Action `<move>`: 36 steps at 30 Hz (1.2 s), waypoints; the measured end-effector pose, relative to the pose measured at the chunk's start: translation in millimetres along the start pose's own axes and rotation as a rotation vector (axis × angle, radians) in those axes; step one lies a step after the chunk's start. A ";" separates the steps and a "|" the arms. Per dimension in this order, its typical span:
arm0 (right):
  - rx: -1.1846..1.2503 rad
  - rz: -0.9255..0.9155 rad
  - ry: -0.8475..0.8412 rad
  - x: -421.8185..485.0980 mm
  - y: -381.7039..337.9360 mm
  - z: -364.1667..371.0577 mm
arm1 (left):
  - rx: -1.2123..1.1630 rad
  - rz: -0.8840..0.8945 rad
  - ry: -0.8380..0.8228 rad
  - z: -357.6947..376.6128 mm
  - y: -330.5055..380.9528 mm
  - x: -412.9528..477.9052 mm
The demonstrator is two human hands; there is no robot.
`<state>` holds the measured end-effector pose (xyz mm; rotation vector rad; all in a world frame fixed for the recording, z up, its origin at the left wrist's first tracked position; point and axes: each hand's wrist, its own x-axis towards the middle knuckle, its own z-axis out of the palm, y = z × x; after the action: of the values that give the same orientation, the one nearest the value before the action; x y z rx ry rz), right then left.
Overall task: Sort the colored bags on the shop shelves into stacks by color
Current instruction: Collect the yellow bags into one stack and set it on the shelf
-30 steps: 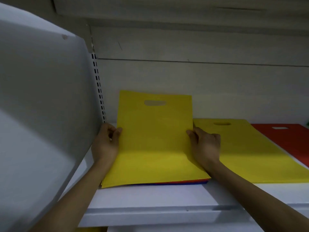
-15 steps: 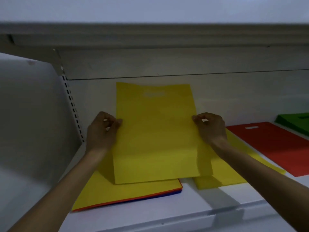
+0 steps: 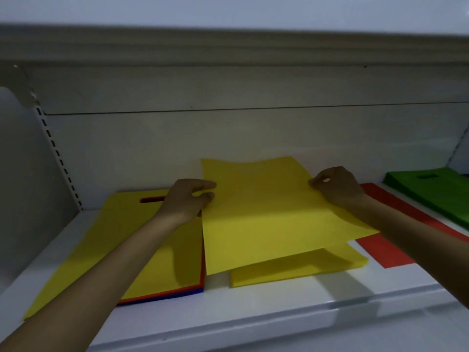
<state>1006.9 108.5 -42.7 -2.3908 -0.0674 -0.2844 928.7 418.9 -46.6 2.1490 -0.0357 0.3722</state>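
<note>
I hold a yellow bag (image 3: 269, 214) flat in the air, tilted, above the white shelf (image 3: 253, 311). My left hand (image 3: 186, 199) pinches its left edge and my right hand (image 3: 335, 185) pinches its right edge. Right under it lies a stack of yellow bags (image 3: 299, 269). To the left sits a mixed pile (image 3: 142, 250) with a yellow bag on top and orange and blue edges showing beneath. A red stack (image 3: 388, 252) lies to the right, and a green stack (image 3: 436, 194) lies farther right.
The shelf's back panel (image 3: 228, 138) rises just behind the bags, and an upper shelf (image 3: 228, 44) hangs overhead. A slotted upright (image 3: 58, 158) and a grey side panel (image 3: 28, 174) close off the left.
Both hands carried the yellow bag off the mixed pile on the left and moved it right and down, over the yellow stack. The view has also turned right.
</note>
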 end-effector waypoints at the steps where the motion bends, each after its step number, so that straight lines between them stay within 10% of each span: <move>1: -0.050 0.005 -0.014 1.7 11.2 2.8 | 0.097 0.007 -0.005 9.9 -1.4 0.1; 19: -0.617 -0.203 -0.075 17.2 77.9 35.1 | 0.644 -0.304 -0.009 88.7 -25.9 15.2; 36: -0.356 -0.162 -0.305 30.6 98.7 32.2 | 0.650 -0.368 -0.157 93.1 -30.9 17.3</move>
<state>1055.2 56.0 -124.0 -2.7714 -0.3811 -0.0004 973.7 363.0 -115.7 2.7497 0.4411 -0.0139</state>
